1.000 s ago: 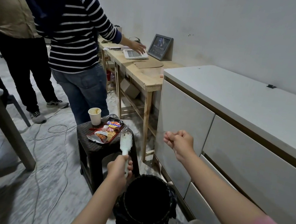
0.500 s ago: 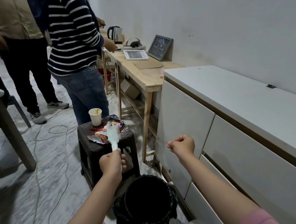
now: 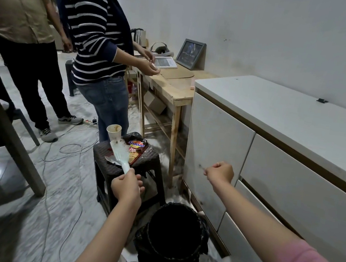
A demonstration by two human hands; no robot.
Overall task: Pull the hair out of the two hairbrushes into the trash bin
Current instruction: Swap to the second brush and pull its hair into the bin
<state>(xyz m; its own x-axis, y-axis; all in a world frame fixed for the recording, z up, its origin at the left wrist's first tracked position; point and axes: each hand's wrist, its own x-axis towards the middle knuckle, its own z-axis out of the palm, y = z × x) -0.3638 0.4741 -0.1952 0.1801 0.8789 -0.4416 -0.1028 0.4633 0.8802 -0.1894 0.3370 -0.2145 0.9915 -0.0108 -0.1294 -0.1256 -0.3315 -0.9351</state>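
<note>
Pale mint plastic hairbrush (image 3: 119, 153) is gripped by its handle in the left hand (image 3: 127, 188), its head over the near edge of a dark woven stool (image 3: 105, 154). The right hand (image 3: 221, 172) is curled, seemingly pinching fine hair. Light, stiff brush; wispy strands are best pinched near the bristle roots above the black-lined trash bin (image 3: 172, 236).

Layout around the dark woven plastic stool (image 3: 117, 167).
Paper cup (image 3: 114, 132) and snack wrapper (image 3: 137, 148) on it; black-lined round trash bin (image 3: 173, 241) before it; white drawer cabinet (image 3: 280, 129) right.
</note>
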